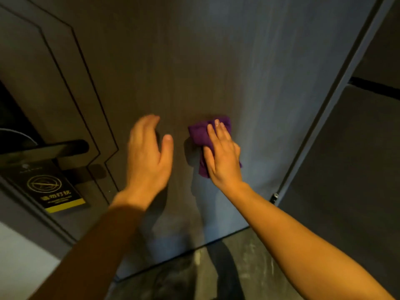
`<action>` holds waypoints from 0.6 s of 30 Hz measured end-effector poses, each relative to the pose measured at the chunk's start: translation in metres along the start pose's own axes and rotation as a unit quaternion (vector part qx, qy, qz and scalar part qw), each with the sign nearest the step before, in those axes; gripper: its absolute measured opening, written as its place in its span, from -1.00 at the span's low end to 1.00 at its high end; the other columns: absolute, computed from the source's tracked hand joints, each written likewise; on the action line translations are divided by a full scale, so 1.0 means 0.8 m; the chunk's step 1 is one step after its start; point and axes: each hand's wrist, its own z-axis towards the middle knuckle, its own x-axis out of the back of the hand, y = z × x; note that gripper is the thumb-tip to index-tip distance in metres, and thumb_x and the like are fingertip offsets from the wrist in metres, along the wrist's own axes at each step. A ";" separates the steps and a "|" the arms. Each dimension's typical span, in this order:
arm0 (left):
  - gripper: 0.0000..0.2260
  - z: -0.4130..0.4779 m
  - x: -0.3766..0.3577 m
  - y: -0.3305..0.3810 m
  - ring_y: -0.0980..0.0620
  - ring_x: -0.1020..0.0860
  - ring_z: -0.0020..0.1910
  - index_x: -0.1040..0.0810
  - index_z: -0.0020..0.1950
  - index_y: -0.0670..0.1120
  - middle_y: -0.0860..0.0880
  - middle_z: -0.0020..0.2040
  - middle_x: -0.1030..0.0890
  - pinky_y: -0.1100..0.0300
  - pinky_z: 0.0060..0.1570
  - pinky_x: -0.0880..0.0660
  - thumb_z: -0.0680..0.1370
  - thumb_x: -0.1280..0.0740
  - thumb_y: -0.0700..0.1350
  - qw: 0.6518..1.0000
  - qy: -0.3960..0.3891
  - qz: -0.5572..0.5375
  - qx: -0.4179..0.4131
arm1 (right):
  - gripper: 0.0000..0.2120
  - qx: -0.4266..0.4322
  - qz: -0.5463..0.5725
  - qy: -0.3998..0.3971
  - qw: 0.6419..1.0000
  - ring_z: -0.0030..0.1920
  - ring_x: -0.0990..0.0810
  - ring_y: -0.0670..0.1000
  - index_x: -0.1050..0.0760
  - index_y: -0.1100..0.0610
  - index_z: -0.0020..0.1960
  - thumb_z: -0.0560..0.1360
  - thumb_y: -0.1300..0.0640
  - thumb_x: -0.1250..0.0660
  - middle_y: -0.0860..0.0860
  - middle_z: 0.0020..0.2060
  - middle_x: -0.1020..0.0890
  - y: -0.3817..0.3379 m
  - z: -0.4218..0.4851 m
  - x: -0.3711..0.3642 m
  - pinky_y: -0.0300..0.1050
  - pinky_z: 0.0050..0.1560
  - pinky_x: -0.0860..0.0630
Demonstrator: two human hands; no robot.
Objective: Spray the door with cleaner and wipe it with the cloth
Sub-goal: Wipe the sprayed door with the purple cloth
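Observation:
A dark grey-brown door (194, 61) fills most of the view. My right hand (223, 154) lies flat on a crumpled purple cloth (200, 135) and presses it against the door's lower middle. Just left of the cloth, my left hand (147, 156) is raised in front of the door with fingers apart and slightly blurred, holding nothing. No spray bottle is in view.
A black lever handle (65, 148) sits at the left with a black and yellow do-not-disturb tag (52, 189) hanging from it. The door's hinge edge (324, 126) runs down the right beside a dark wall. Grey floor (249, 267) shows below the door.

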 end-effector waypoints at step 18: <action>-0.46 -0.050 0.094 0.316 -0.03 -0.52 0.39 -0.43 0.47 -0.13 -0.14 0.42 -0.54 0.07 0.31 -0.46 0.53 -0.40 0.02 0.449 -0.339 -0.612 0.556 | -0.42 -0.254 -0.158 -0.207 0.932 0.64 -0.04 0.07 -0.19 0.03 0.61 0.64 -0.15 0.02 0.06 0.63 -0.17 -0.183 -0.094 0.372 0.10 0.52 -0.19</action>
